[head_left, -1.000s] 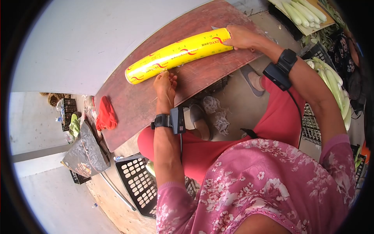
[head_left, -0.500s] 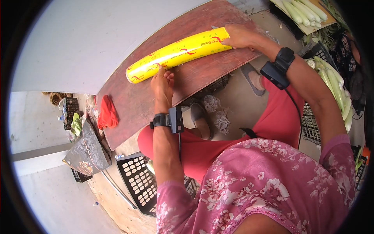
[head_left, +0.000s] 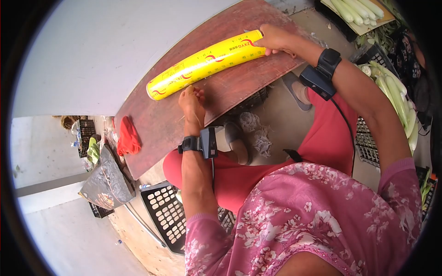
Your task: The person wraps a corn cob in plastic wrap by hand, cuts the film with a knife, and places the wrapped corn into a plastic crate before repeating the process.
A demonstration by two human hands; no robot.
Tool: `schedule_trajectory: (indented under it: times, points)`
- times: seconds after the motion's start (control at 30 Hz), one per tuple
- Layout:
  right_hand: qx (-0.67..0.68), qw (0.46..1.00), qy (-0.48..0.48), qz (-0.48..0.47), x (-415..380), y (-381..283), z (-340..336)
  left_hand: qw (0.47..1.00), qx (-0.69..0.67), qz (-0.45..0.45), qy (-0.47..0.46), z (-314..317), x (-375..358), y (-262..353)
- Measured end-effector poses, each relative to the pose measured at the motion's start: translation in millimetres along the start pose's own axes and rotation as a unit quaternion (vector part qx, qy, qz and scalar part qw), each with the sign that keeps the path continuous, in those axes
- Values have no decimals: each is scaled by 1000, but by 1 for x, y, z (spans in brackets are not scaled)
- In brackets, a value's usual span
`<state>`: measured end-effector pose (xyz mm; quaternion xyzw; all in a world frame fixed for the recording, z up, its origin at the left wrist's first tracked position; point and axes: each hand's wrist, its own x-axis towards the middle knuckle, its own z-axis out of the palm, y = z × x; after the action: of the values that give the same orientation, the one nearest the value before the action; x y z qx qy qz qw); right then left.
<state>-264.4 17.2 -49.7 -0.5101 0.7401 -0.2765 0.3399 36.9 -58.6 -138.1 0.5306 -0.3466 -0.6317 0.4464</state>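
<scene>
A long yellow roll of cling film (head_left: 202, 63), printed with red swirls and dark lettering, lies slantwise along the reddish-brown table (head_left: 152, 122). At the roll's right end my right hand (head_left: 277, 39) is closed, with its thumb and fingers around the edge. My left hand (head_left: 192, 101) is just below the roll near its left end. Its fingers are curled and pinched together; whatever they hold, if anything, is too small or clear to see. Black devices are strapped to both wrists.
A red cloth (head_left: 128, 138) lies on the table's left end. Black plastic crates (head_left: 166, 214) stand on the floor at left and right. Peeled pale vegetables (head_left: 396, 94) are stacked at right, more (head_left: 357, 11) at top right. Crumpled scraps (head_left: 262, 142) lie beneath the table edge.
The roll has shifted slightly left and its printing has moved round. My right hand has gone a little left and up with it. My left hand has dropped slightly from the roll's edge.
</scene>
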Motion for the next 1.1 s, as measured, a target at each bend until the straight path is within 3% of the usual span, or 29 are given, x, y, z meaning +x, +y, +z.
schedule_trajectory:
  times: [0.33, 0.53, 0.63, 0.83, 1.0, 1.1]
  points:
    - [-69, 998, -3, -2, -9, -11, -2, 999, -14, -17, 40, 19, -9, 20]
    - [-110, 990, 46, -76, 1, 3, 7, 997, 41, 1, 64, 26, -11, 28]
    - [-114, 993, 2, -37, -3, -3, 1, 997, 37, 2, 66, 25, -8, 24]
    - [190, 976, -54, 88, 8, 3, -5, 997, 55, -9, 53, 17, -11, 15]
    - [202, 975, -21, 92, 17, 5, 4, 995, 20, -62, 73, -4, 4, 1]
    - [174, 981, -4, 81, 15, 3, 6, 995, -7, -91, 39, -14, 12, -3]
